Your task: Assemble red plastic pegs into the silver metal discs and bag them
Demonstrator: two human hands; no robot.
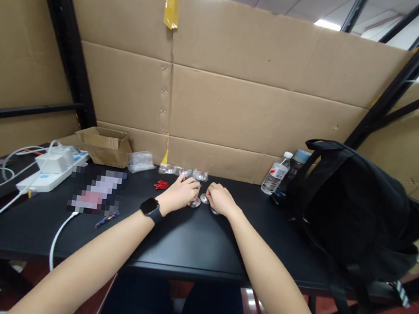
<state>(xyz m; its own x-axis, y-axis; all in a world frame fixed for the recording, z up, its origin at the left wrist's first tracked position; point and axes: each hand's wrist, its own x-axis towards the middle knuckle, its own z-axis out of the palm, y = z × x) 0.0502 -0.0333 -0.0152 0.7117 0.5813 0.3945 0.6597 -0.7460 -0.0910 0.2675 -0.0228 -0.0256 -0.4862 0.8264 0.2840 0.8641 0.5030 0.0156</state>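
Several small shiny round metal discs lie close together on the black table (189,242). My left hand (183,193), with a black watch (151,209) at its wrist, has its fingers curled down at one disc (195,203). Beside it, my right hand (221,199) bends its fingers close over another disc (204,198), and one more peeks out under that palm. What the fingertips pinch is hidden. A small heap of red pieces (161,185) sits left of my left hand. Behind the hands, clear packets (184,172) lie in a row.
At the left are a white power strip (53,171) with cables, a blurred-out phone (98,192), a small patterned stick (107,219) and an open cardboard box (105,146). A water bottle (276,174) and a black backpack (357,214) stand right. Cardboard walls (232,108) enclose the table.
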